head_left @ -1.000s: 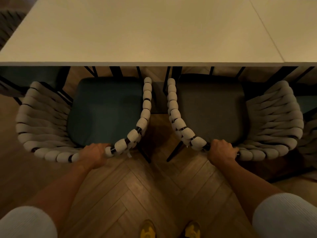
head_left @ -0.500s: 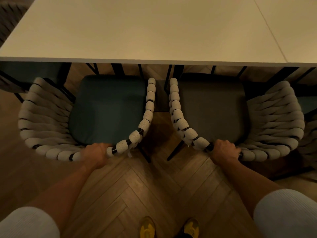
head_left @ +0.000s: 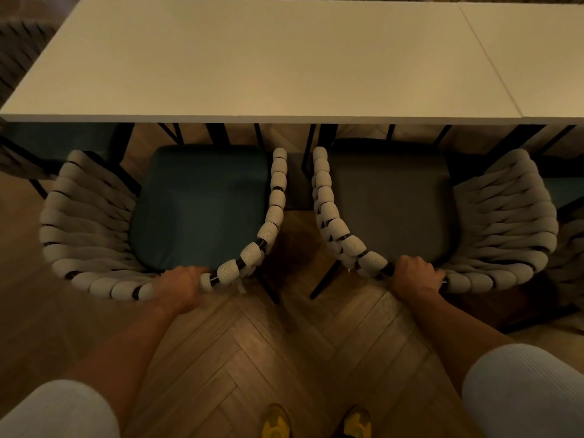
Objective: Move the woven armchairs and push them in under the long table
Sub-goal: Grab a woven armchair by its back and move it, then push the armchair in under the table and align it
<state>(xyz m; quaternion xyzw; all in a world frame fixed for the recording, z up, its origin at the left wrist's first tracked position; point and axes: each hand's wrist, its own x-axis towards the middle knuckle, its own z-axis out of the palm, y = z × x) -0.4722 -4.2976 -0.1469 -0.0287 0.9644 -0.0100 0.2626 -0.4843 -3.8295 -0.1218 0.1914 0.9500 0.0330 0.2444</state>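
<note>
Left sleeve: a pale ribbed left sleeve [head_left: 57, 409] was seen at the lower left corner, the forearm bared beyond it.
Left armchair: the left armchair [head_left: 85, 222] was set facing the desk [head_left: 252, 58], its teal seat cushion [head_left: 199, 203] fully exposed and its front drawn close to the near desk edge (whether any part lay under the top could not be told).
Left hand: the left hand [head_left: 178, 287] was curled over the top rail of the left armchair's back, knuckles up, the fingers wrapped round the black rail between the rope windings, towards the back's right side.
Gap: the inner arms of the two chairs were kept near each other but apart, with the herringbone floor [head_left: 252, 343] visible between them.
Right armchair: the right armchair [head_left: 505, 216] was set parallel to the first, its grey seat cushion [head_left: 388, 200] likewise exposed in front of the desk edge.
Right hand: the right hand [head_left: 414, 276] was closed over the back rail of the right armchair, towards its left side, the fingers hooked over the far side.
Right sleeve: a matching right sleeve [head_left: 524, 390] was seen at the lower right.
Desk: a long pale top was spread across the view, a seam being visible towards its right end and black legs beneath.
Shoes: two yellow shoes [head_left: 276, 422] were seen at the bottom edge, on the floor.
</note>
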